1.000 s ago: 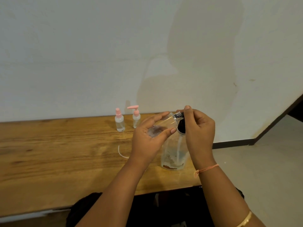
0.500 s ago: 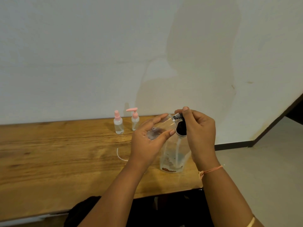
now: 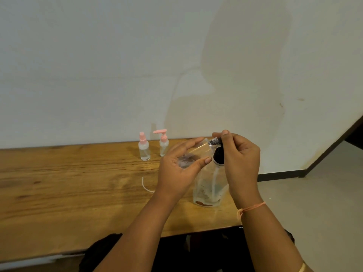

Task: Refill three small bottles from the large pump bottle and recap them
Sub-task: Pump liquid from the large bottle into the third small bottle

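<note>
The likeliest slip here is liquid missing the mouth. The small clear bottle (image 3: 198, 152) is held nearly on its side with its neck against the nozzle of the large pump bottle (image 3: 210, 187). If a press on the pump head (image 3: 218, 155) knocks that nozzle off line, the squirt would land on the worktop (image 3: 68, 183) or the fingers. Tilted this far, the little bottle could also dribble back out as it fills. The big bottle stands close to the worktop's right edge, so a hard sideways shove might tip it. The left grip (image 3: 180, 169) is curled round the small bottle, thumb below and fingers over the top, holding it in the air just left of the pump head. The right grip (image 3: 241, 160) is clamped on the pump head with a fingertip on top (how full the held bottle is I cannot tell). A pink-capped spray bottle (image 3: 144, 148) and a pink-capped pump bottle (image 3: 163, 144) stand at the back, apart from both grips, and a loose white tube (image 3: 145, 186) lies near the left wrist.
</note>
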`<state>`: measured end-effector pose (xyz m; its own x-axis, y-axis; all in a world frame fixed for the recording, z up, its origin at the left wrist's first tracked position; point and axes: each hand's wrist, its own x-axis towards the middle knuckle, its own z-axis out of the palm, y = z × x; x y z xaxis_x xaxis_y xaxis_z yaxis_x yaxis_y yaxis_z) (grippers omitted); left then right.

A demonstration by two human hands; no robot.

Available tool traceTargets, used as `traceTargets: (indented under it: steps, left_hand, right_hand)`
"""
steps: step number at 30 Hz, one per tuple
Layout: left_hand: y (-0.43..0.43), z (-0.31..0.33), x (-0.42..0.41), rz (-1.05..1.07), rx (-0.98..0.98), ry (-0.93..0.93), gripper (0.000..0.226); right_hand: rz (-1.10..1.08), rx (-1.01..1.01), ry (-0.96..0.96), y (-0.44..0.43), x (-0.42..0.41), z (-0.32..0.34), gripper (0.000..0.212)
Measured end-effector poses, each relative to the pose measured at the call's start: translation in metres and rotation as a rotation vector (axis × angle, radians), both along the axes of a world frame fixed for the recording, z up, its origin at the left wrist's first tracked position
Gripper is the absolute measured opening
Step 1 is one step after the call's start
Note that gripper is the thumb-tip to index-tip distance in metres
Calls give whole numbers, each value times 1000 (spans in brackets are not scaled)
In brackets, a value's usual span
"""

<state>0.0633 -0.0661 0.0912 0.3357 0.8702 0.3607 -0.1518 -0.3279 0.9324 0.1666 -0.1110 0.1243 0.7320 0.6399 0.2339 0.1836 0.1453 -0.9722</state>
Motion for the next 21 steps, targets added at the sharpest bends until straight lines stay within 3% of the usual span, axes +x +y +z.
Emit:
traceTargets:
  steps: [11,17,21]
  left_hand:
    - [5,-6,0,31,16,35,47]
    - [1,-2,1,12,11,12,46]
    - [2,-1,2,21,6,-4,44]
  right_hand:
    - [-37,-7,-69,7,-3,-8,25]
    - [22,26,57,1,1,0,24]
    - [61,-13,15,1,9,3,25]
